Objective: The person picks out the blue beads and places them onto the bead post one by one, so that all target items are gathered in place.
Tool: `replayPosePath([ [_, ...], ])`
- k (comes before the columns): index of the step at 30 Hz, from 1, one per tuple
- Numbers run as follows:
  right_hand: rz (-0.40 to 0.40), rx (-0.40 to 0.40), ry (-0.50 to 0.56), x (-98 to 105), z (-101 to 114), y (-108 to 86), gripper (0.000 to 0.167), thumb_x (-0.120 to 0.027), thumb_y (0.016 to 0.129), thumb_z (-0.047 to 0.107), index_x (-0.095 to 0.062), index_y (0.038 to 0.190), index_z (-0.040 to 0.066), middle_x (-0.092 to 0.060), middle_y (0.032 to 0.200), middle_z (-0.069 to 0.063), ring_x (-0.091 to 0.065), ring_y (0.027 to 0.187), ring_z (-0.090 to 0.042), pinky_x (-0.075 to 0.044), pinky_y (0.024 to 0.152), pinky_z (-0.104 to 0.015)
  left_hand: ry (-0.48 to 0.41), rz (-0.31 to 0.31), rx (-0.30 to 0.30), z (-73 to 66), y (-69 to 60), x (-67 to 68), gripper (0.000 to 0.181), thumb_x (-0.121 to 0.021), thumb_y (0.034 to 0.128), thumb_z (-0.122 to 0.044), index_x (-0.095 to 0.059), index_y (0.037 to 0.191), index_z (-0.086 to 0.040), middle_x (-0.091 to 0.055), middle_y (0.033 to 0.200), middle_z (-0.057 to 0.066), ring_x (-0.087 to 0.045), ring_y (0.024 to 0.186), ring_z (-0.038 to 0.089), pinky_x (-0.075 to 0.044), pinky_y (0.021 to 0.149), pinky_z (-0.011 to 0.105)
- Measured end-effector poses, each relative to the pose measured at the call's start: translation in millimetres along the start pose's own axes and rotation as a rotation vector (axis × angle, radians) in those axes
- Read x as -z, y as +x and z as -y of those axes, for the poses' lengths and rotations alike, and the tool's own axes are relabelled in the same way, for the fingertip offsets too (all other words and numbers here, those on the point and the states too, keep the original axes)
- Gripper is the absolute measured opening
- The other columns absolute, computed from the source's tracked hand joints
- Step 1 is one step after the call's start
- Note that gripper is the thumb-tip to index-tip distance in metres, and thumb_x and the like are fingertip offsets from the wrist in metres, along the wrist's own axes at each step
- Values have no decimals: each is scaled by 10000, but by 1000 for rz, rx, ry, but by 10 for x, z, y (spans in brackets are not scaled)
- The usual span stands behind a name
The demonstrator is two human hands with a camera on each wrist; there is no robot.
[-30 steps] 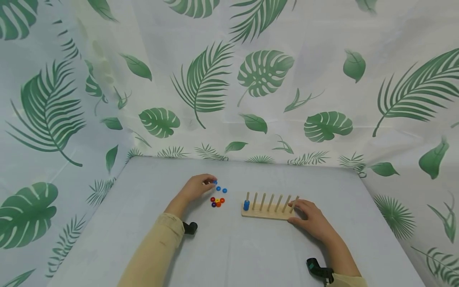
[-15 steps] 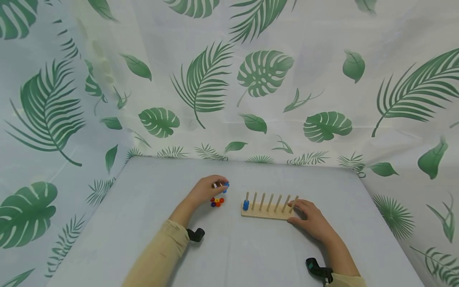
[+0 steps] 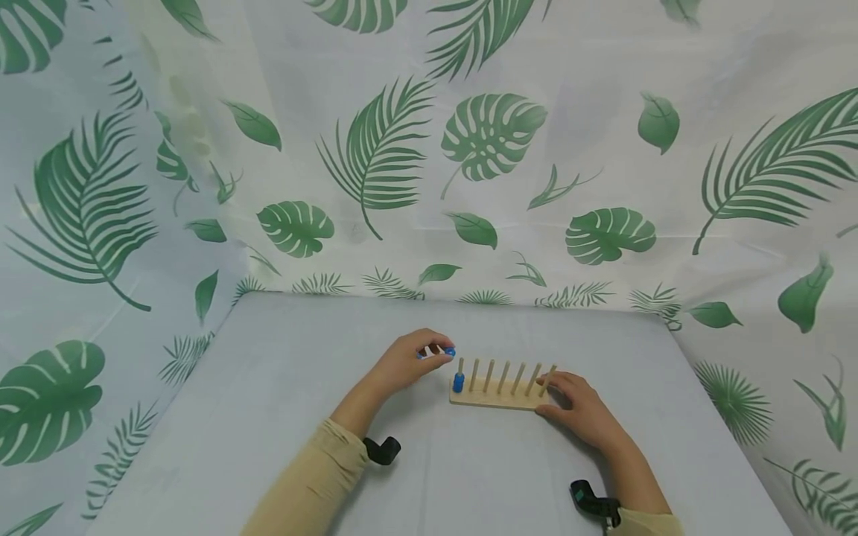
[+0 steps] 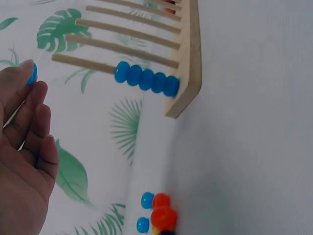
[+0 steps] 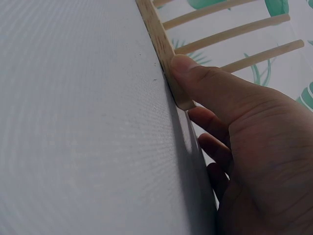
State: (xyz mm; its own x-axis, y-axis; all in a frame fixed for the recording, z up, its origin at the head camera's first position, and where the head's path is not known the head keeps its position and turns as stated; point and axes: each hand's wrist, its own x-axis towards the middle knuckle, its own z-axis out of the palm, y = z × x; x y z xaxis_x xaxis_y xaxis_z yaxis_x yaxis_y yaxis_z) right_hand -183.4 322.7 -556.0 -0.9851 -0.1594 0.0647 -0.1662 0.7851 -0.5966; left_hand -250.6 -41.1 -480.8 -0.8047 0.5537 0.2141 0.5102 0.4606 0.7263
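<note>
My left hand (image 3: 410,362) pinches a blue bead (image 3: 450,352) between thumb and fingertips, just left of the first peg's top. The wooden peg rack (image 3: 496,397) carries a row of upright pegs. Several blue beads (image 4: 146,79) are stacked on its leftmost peg, whose upper part is bare in the left wrist view. My right hand (image 3: 579,406) holds the rack's right end, the thumb (image 5: 184,64) on the front edge of the base and the fingers behind, partly hidden.
Loose beads lie on the white table (image 3: 469,476) left of the rack: two blue beads (image 4: 147,199), orange-red beads (image 4: 163,219), and bits of yellow and dark ones. My left hand and wrist hide most of them in the head view. A leaf-print curtain (image 3: 402,246) stands behind.
My left hand has moved right, carrying the blue bead from beside the loose beads to the leftmost peg. My right hand has stayed at the rack's end.
</note>
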Motion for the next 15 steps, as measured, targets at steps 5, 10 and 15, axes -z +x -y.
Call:
replayPosePath([
  [5, 4, -4, -2, -4, 13, -3, 570, -755, 830, 466, -612, 1294, 168, -505, 1428, -177, -371, 1374, -432, -270, 1090, -667, 9, 1, -4, -53, 12, -69, 248, -627, 973, -346, -680, 1179, -217, -659, 1122, -99, -586, 994, 73, -495, 854, 265],
  [10, 6, -7, -1, 2, 21, -2, 571, -749, 834, 471, -610, 1296, 165, -496, 1434, -186, -367, 1376, -438, -266, 1091, -668, 8, -2, 11, -91, 29, -111, 252, -631, 972, -334, -681, 1184, -206, -661, 1129, -94, -589, 1002, 81, -498, 864, 271],
  [15, 5, -1, -10, 7, 25, -4, 583, -741, 830, 498, -613, 1290, 164, -499, 1427, -190, -373, 1368, -443, -275, 1082, -669, 2, 8, 27, -95, 51, -155, 259, -626, 972, -361, -677, 1184, -222, -657, 1133, -114, -584, 1007, 67, -495, 878, 269],
])
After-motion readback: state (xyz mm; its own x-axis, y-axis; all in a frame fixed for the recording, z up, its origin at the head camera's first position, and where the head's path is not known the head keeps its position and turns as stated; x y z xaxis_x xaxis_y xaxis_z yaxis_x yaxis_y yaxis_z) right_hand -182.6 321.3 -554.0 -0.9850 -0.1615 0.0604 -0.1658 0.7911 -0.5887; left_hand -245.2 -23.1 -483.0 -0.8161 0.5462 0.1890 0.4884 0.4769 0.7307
